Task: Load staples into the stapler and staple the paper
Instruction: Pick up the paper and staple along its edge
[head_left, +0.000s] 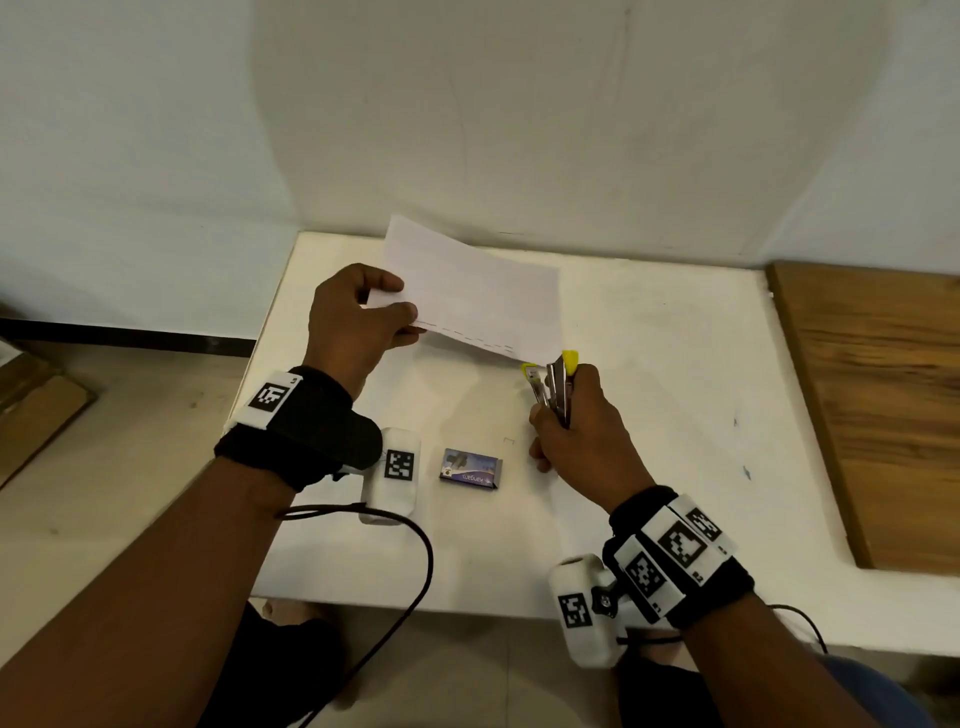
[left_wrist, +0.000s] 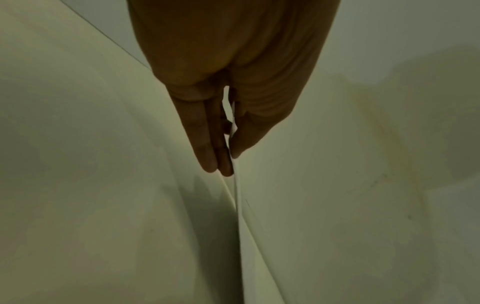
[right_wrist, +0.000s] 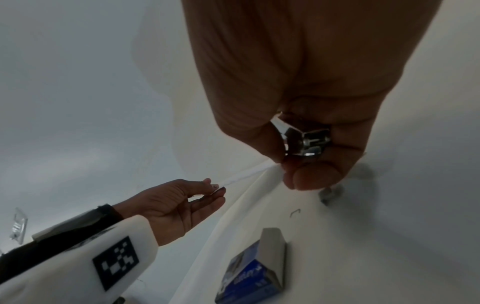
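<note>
1. Paper (head_left: 470, 291): held clear of the white table (head_left: 649, 415), pinched at its near-left edge between thumb and fingers of the left hand (head_left: 358, 322); free corner reaching toward the stapler. Judged light and limp, likely to sag or crease; best gripped close to the corner being stapled.
2. Stapler (head_left: 553, 387): small, metal with yellow tips, nose up, wrapped in the curled fingers of the right hand (head_left: 576, 431); arms seen slightly apart. Judged rigid, smooth, somewhat slippery; best squeezed across top and base, clear of the nose.
3. Staple box (head_left: 470, 468): lying flat on the table between both wrists. Judged light, easily nudged.
4. Loose staple (right_wrist: 294, 212): lying on the table near the box.
</note>
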